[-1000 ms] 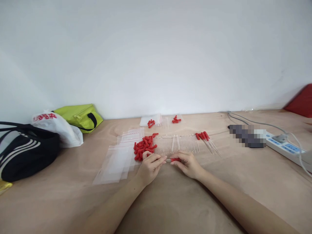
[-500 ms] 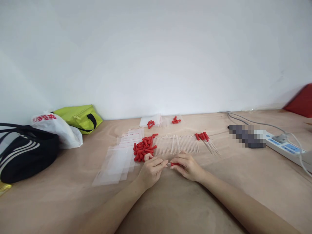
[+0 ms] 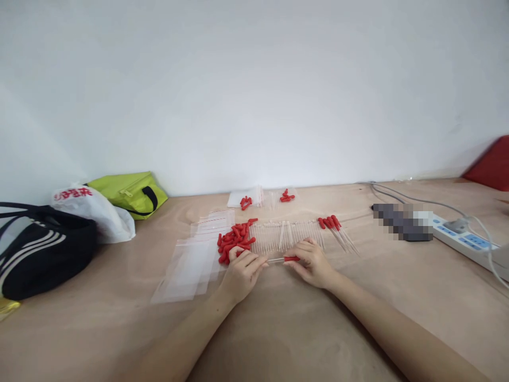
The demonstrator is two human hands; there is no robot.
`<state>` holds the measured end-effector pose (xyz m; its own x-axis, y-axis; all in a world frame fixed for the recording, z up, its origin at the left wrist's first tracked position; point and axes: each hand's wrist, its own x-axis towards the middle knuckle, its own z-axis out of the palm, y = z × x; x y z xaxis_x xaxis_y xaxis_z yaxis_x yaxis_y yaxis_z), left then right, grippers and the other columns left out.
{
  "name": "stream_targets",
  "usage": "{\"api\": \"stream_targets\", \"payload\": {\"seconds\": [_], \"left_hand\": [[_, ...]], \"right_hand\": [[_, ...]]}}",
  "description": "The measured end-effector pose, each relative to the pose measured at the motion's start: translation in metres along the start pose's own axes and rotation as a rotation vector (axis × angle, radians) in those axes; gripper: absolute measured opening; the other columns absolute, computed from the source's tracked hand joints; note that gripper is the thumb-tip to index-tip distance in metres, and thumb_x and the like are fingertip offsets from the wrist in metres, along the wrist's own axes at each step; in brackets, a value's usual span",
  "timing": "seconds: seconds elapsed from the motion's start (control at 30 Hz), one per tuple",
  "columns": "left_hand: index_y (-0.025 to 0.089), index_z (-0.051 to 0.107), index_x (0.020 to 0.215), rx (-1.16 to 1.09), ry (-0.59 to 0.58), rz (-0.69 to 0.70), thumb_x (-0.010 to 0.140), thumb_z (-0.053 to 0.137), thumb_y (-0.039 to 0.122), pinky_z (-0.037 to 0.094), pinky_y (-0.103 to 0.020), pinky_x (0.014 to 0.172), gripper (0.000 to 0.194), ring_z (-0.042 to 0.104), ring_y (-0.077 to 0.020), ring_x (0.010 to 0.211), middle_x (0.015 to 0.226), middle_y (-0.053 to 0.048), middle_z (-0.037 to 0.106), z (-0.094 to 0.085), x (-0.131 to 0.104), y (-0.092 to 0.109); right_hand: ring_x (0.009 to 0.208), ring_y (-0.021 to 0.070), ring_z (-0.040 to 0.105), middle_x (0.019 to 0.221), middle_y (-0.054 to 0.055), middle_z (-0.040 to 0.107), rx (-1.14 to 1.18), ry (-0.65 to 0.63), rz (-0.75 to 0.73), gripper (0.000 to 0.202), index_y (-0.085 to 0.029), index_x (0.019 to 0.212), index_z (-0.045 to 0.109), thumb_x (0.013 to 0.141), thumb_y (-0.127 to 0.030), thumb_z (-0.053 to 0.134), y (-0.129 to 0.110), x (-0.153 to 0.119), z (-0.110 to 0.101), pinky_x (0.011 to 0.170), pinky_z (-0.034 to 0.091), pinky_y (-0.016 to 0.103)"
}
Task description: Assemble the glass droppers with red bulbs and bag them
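Note:
Between my hands a thin glass dropper tube (image 3: 275,260) lies level. My left hand (image 3: 243,271) pinches its left part, and my right hand (image 3: 310,263) grips a red rubber bulb (image 3: 292,259) at its right end. A heap of red rubber bulbs (image 3: 236,233) lies just beyond my left hand, partly hidden by it. Behind my hands runs a row of bare glass tubes (image 3: 266,237), with a few lying across the others. Several droppers with red bulbs fitted (image 3: 330,222) lie to the right of that row.
Clear zip bags (image 3: 186,270) overlap left of the heap. Farther back are small bags with red bulbs (image 3: 246,202). A black bag (image 3: 47,249), a white plastic bag (image 3: 95,215) and a green pouch (image 3: 131,193) stand left. A power strip (image 3: 461,233) with cables lies right.
My hands have moved slightly apart and a little away from me. More of the glass tube shows between my left fingers and the red bulb.

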<state>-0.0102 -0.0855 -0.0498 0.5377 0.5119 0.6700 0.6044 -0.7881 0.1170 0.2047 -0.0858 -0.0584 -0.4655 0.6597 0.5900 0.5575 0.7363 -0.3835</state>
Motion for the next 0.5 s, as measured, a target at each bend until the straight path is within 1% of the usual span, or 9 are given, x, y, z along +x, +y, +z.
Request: {"api": "stream_targets", "payload": {"seconds": [0.17, 0.37, 0.5], "left_hand": [[0.017, 0.060, 0.077, -0.029, 0.016, -0.038, 0.087, 0.043, 0.019, 0.028, -0.033, 0.070, 0.020, 0.053, -0.0119, 0.060, 0.066, 0.001, 0.065, 0.0016, -0.0031, 0.0013], [0.018, 0.059, 0.076, -0.056, -0.004, -0.037, 0.085, 0.042, 0.014, 0.028, -0.033, 0.071, 0.020, 0.054, -0.0119, 0.059, 0.064, 0.001, 0.065, 0.0013, -0.0035, 0.0037], [0.018, 0.059, 0.076, -0.062, -0.008, -0.026, 0.084, 0.042, 0.013, 0.028, -0.033, 0.071, 0.020, 0.055, -0.0119, 0.060, 0.065, 0.001, 0.065, 0.0007, -0.0033, 0.0036]], "right_hand": [[0.068, 0.0123, 0.055, 0.073, 0.002, 0.063, 0.023, -0.036, -0.038, 0.014, -0.019, 0.084, 0.057, 0.082, -0.028, 0.048, -0.0011, -0.0013, 0.0013, 0.072, 0.032, 0.030], [0.069, 0.0128, 0.056, 0.074, 0.002, 0.063, 0.062, -0.055, -0.052, 0.013, -0.019, 0.082, 0.056, 0.083, -0.027, 0.047, -0.0053, -0.0003, 0.0047, 0.072, 0.033, 0.030], [0.069, 0.0134, 0.056, 0.073, 0.003, 0.063, 0.033, -0.074, -0.074, 0.015, -0.019, 0.082, 0.057, 0.084, -0.028, 0.045, -0.0064, 0.0006, 0.0059, 0.072, 0.033, 0.031]]}}
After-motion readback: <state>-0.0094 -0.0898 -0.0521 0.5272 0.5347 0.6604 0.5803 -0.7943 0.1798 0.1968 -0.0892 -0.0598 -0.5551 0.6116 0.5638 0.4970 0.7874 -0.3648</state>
